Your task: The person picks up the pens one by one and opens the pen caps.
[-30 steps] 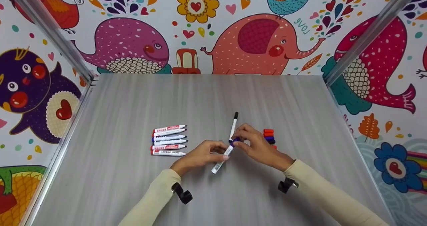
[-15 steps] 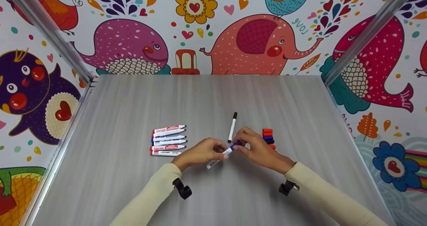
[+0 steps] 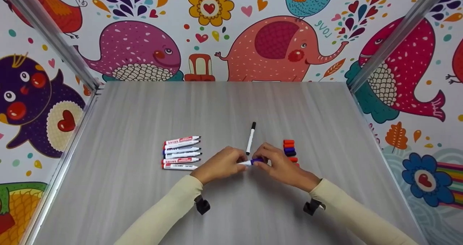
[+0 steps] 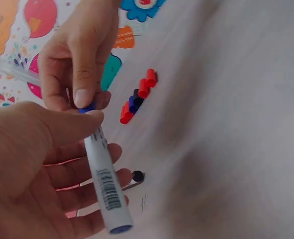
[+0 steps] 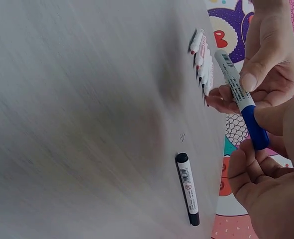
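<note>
Between the two hands is a marker (image 5: 236, 82) with a white barrel and a blue cap (image 5: 255, 128). My left hand (image 3: 222, 165) holds the barrel between thumb and fingers; in the left wrist view its barcode and blue end plug show. The right hand (image 3: 281, 168) pinches the cap, which sits against the barrel. Just beyond the hands, a white marker with a black cap (image 3: 250, 138) lies on the table. Several uncapped white markers (image 3: 182, 150) lie in a row beside the left hand. Loose red, blue and black caps (image 4: 137, 97) are lined up near the right hand.
The grey wood-grain table (image 3: 173, 104) meets a wall with printed cartoon animals (image 3: 278, 49) at its back edge. Metal posts (image 3: 387, 38) rise at both far corners. A small black device (image 3: 311, 206) is strapped at each wrist.
The held marker has turned from a steep slant to nearly level across the view. The left hand has moved slightly up and closer to the right hand.
</note>
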A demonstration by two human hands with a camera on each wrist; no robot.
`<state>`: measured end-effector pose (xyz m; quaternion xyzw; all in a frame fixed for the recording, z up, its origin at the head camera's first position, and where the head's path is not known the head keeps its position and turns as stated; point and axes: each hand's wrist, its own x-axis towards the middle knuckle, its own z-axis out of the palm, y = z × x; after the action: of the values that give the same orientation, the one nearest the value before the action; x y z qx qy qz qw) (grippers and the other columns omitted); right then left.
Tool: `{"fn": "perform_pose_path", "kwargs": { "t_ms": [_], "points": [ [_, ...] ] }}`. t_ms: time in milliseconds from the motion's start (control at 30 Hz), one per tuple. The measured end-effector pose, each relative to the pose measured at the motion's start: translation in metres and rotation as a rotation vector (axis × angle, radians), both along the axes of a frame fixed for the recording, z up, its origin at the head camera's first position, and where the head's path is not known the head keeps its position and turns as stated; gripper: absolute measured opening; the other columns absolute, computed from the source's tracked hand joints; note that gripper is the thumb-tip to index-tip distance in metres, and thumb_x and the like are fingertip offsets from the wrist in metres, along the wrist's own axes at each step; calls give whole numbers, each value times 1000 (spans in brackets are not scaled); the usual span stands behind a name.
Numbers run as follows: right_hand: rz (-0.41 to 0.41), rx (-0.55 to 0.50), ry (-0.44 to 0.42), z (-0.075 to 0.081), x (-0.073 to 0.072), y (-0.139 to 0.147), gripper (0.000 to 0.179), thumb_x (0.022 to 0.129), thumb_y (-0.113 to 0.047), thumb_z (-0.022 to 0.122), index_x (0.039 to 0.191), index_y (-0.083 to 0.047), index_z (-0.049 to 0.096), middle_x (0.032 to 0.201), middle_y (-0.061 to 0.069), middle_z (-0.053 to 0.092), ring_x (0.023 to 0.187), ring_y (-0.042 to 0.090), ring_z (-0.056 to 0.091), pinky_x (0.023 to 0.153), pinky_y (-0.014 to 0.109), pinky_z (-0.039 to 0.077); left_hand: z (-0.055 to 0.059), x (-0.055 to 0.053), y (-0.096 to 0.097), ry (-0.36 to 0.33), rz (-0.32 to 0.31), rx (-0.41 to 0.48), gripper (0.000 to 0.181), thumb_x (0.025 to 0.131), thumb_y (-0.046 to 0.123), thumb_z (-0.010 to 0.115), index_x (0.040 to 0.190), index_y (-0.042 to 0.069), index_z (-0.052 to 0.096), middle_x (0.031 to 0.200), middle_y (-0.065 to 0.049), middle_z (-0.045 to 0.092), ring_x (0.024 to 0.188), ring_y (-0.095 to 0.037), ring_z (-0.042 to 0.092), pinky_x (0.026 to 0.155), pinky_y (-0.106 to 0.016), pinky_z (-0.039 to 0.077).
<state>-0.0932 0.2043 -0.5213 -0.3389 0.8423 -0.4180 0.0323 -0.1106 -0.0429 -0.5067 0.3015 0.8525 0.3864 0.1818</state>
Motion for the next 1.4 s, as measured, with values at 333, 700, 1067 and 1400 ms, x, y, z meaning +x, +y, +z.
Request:
{"fn": "perform_pose_path", "kwargs": {
  "t_ms": [333,700,1067,1400],
  "points": [
    [42,63,-70,1,-1,-2,13,104,-3,75,115,-8,77,104,2,69,91,13,63,80,29,57,1,6,3,363,-48,-104,9,101,14,82,95,7,79,86,0,72,78,-12,57,70,-32,51],
    [72,126,-114,-2,-1,-1,16,106,-5,72,119,-11,80,104,2,73,88,12,64,80,29,59,-5,14,4,641,-91,-212,11,103,20,79,103,9,78,92,-1,73,86,-20,68,75,-38,58],
    [113,98,-118,-1,-1,0,11,109,-12,71,117,-10,78,101,2,71,86,12,62,77,29,56,-6,17,2,586,-103,-148,15,106,22,76,113,9,81,100,-3,76,95,-19,67,82,-34,59],
    [130,39,-56,2,-5,0,13,106,-10,74,116,-8,83,92,13,75,79,11,59,70,25,53,-4,15,0,489,-85,-58,17,108,26,73,108,11,81,97,3,76,92,-15,65,82,-33,56]
  ]
}}
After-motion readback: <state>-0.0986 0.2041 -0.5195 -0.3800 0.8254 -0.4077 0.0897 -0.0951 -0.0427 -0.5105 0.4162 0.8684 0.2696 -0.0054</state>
